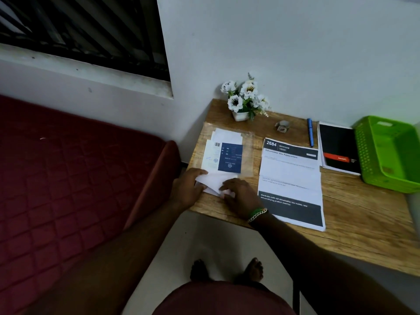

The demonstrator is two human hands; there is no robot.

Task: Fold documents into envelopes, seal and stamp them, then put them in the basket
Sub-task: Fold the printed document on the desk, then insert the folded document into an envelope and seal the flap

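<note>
Desk-edge envelope (212, 181), seemingly under both hands' fingers (229, 183).

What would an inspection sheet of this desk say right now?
Surface: wooden desk, against the wall.
Job's things: white paper under both hands; envelope pack behind it; printed sheet; green basket far right, nothing seen inside.
Clutter: flower pot, blue pen, black notebook, small grey object.
Hands: left hand and right hand both on the paper.
Cables: nothing seen.
Surroundings: red mattress, window.
</note>
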